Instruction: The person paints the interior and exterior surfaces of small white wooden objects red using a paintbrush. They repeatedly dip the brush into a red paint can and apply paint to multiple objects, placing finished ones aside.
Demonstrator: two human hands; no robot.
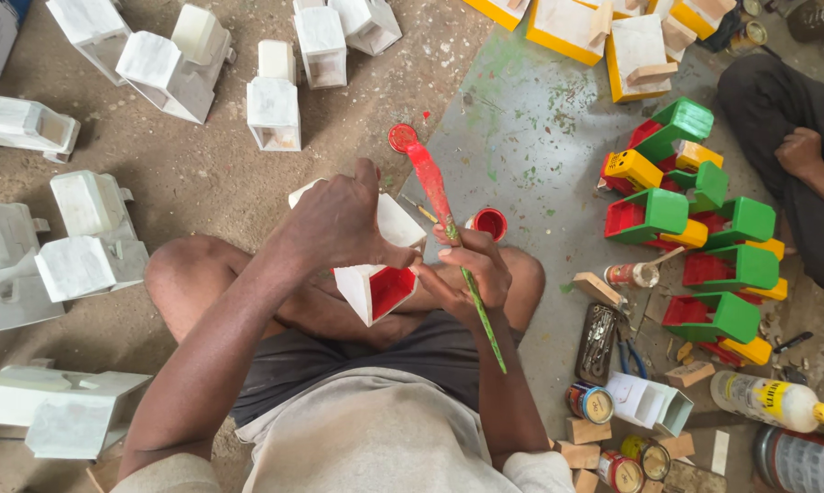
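My left hand (334,224) grips a small white wooden box-shaped piece (375,274) over my lap; the inside of its open end is painted red. My right hand (471,269) holds a long paintbrush (448,228) with a red-smeared upper handle and a green lower handle, its tip against the box's opening. A small open pot of red paint (490,223) stands on the floor just beyond my right hand.
Several unpainted white wooden pieces (175,64) lie over the dirt floor at left and top. Painted red, green and yellow pieces (695,228) are stacked at right on a grey sheet (531,128). Paint tins (592,403), a glue bottle (768,400), pliers (629,356) lie lower right. Another person (795,155) sits at far right.
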